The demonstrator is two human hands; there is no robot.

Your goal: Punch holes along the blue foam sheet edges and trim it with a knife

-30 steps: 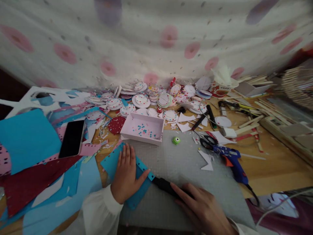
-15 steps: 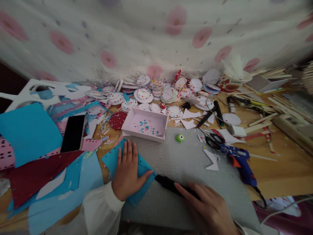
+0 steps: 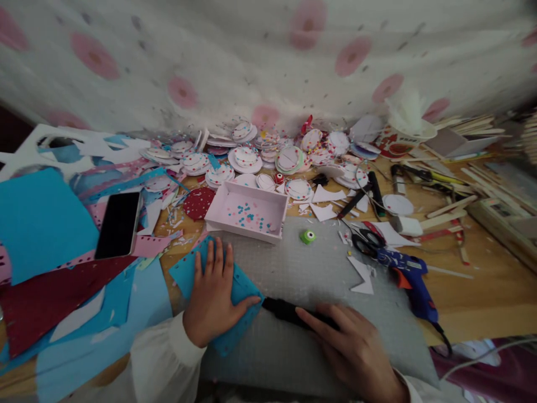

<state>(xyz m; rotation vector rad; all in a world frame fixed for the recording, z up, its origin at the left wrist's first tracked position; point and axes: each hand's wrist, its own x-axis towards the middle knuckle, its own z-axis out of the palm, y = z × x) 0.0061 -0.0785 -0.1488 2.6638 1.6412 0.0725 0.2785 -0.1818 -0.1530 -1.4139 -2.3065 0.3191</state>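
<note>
A folded-looking sheet of blue paper (image 3: 243, 285) with small round holes along its edges lies on the grey cutting mat (image 3: 293, 268). My left hand (image 3: 213, 299) rests flat on it, fingers spread, the thumb reaching toward its right corner. My right hand (image 3: 348, 341) is wrapped round a long black hand tool (image 3: 285, 310), which looks like a hole punch. Its tip meets the paper's right corner beside my left thumb; the jaws are too dark to make out. Just beyond the paper stands a shallow white box (image 3: 247, 212) holding blue and pink paper dots.
Paper scraps and a phone (image 3: 118, 225) lie to the left. Decorated paper discs (image 3: 245, 159) are piled along the back. On the right are scissors (image 3: 367, 240), a blue glue gun (image 3: 411, 280) and wooden sticks (image 3: 448, 215). A small green one-eyed figure (image 3: 308, 236) sits on the mat.
The view has shifted slightly, moving the near things a little to the left. Both hands keep their places on the paper and the tool.
</note>
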